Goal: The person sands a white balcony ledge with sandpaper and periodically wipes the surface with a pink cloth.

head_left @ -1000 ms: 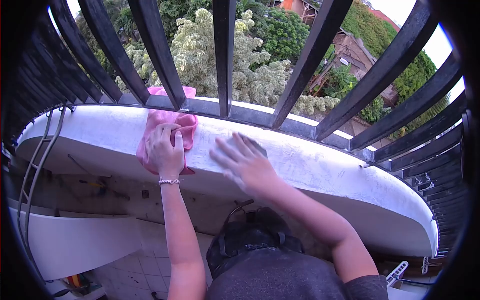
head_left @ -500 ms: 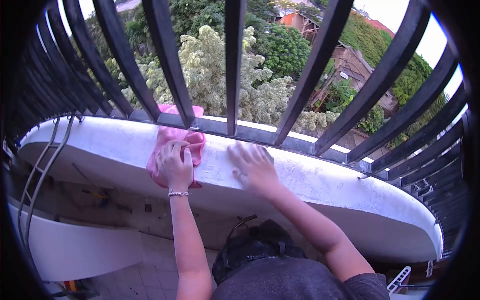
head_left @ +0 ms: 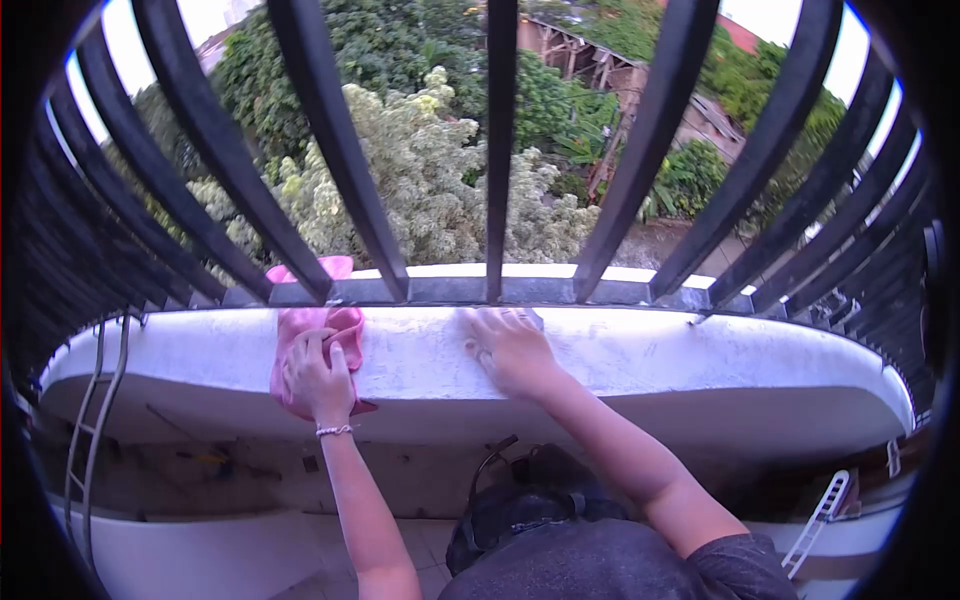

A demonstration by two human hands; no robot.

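Observation:
My left hand point(head_left: 320, 378), with a beaded bracelet at the wrist, lies on a crumpled pink cloth point(head_left: 290, 335); its fingers are bent against the fabric. The cloth drapes over the white ledge point(head_left: 420, 355), and its far end passes under the railing's bottom bar. To the right, my right hand point(head_left: 512, 352) presses on the ledge top just below the railing, with a ring on one finger. A grey edge of a flat piece point(head_left: 536, 318) peeks out beyond its fingertips. Most of that piece is hidden, and the fingers are slightly blurred.
A black metal railing point(head_left: 500, 150) with upright bars runs along the ledge's far side. Trees point(head_left: 400, 170) and a roofed structure lie beyond it. A metal ladder point(head_left: 95, 430) leans at the left; a white perforated strip point(head_left: 815, 525) stands lower right. Floor shows far below.
The view has turned and shifted, so the railing and ledge look more level. My left hand stays on the pink cloth. My right hand remains on the ledge, with its fingers closer to the railing bar.

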